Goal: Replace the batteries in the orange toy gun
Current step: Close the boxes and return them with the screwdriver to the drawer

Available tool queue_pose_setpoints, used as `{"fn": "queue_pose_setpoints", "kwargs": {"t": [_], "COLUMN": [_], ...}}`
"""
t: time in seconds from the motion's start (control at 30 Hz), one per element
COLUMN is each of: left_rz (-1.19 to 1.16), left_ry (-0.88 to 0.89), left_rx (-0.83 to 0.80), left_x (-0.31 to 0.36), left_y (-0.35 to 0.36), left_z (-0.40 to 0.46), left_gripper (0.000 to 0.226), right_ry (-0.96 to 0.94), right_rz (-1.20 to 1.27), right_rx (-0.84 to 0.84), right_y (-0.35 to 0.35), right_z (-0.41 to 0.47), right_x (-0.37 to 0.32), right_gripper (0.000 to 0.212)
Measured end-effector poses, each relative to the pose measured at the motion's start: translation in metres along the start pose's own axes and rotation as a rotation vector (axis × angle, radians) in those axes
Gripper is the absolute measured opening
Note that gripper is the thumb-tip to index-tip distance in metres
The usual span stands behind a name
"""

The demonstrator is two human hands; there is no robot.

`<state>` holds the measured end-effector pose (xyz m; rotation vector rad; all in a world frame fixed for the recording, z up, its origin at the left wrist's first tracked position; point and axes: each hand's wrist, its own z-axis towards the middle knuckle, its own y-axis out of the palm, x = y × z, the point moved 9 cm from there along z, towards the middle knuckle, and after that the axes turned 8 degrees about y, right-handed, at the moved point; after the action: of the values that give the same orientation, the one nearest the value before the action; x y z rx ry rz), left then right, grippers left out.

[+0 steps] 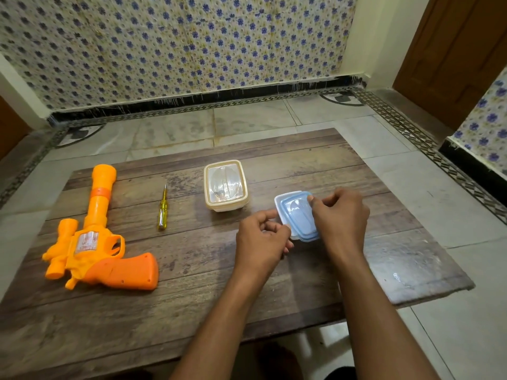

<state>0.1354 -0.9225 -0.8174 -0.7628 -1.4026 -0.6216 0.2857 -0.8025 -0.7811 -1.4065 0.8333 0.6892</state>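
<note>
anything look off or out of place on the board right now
Only the blue lid: it sits askew on its small container, overhanging the near corner, with both hands pinching it. The toy gun, screwdriver and cream container lie undisturbed.

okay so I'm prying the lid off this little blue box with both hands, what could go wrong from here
1. Both hands, the left hand and the right hand, pinch the blue-lidded container. If the lid pops free suddenly, whatever is inside could scatter; the contents are not visible.
2. The box sits toward the right side of the wooden board, so loose pieces might roll onto the floor.
3. The screwdriver lies loose and could roll if the board is jolted.
</note>
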Motion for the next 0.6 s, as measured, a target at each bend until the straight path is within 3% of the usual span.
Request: {"fn": "queue_pose_setpoints", "kwargs": {"t": [0.13, 0.37, 0.6], "left_rz": [0.032, -0.068, 0.087], "left_ry": [-0.015, -0.057, 0.003], "left_rx": [0.007, 0.033, 0.127], "left_x": [-0.004, -0.005, 0.004], "left_y": [-0.002, -0.004, -0.012], "left_z": [-0.005, -0.004, -0.004], "left_gripper": [0.035, 0.016, 0.009], "right_ry": [-0.02, -0.058, -0.107], "right_rz": [-0.047, -0.196, -0.213], "right_rx": [0.004, -0.01, -0.056], "right_y": [0.006, 0.018, 0.027], "right_z": [-0.006, -0.01, -0.013], "right_x": [-0.01, -0.016, -0.02], "right_gripper": [0.023, 0.029, 0.028]}}
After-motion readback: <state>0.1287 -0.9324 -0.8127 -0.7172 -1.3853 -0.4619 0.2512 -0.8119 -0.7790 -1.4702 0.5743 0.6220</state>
